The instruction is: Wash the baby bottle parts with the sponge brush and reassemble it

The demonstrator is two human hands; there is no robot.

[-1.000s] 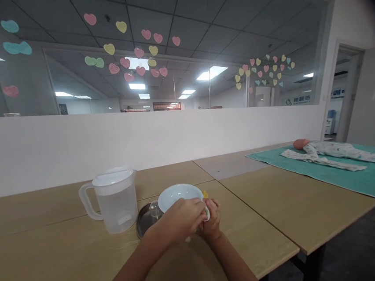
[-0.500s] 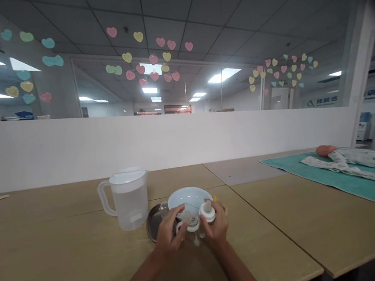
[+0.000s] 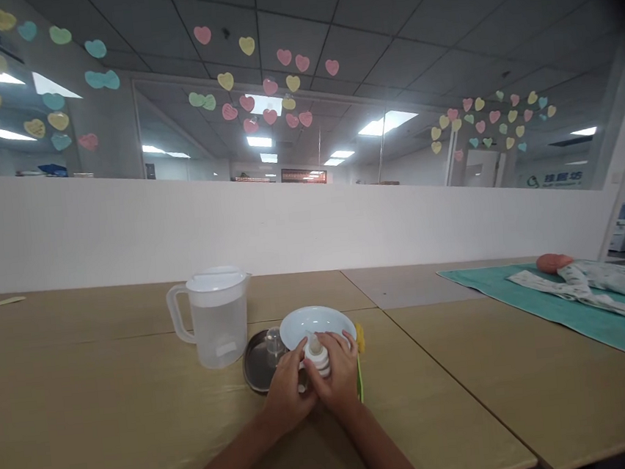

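Note:
Both hands meet in front of the bowl around a baby bottle, which is mostly hidden by the fingers. My left hand [image 3: 285, 390] is wrapped around its body, where a bit of white handle shows. On top sits a white collar with a clear teat [image 3: 315, 346], and my right hand [image 3: 338, 373] grips this collar from the right. Just behind them is a pale blue bowl [image 3: 298, 318]. To the left, a dark metal tray [image 3: 253, 373] carries a clear dome-shaped cap [image 3: 273, 341].
A lidded clear pitcher [image 3: 221, 335] of water stands left of the tray. A yellow object [image 3: 361, 337] with a green strip [image 3: 361, 385] lies right of the bowl. At far right, a teal cloth [image 3: 488, 287] bears a doll [image 3: 554, 263] in patterned clothing. A white wall [image 3: 124, 230] rises behind the table.
My right hand has moved left, bringing the teat and collar onto the bottle's top. The two hands, apart before, are now together. The view has shifted and tilted slightly.

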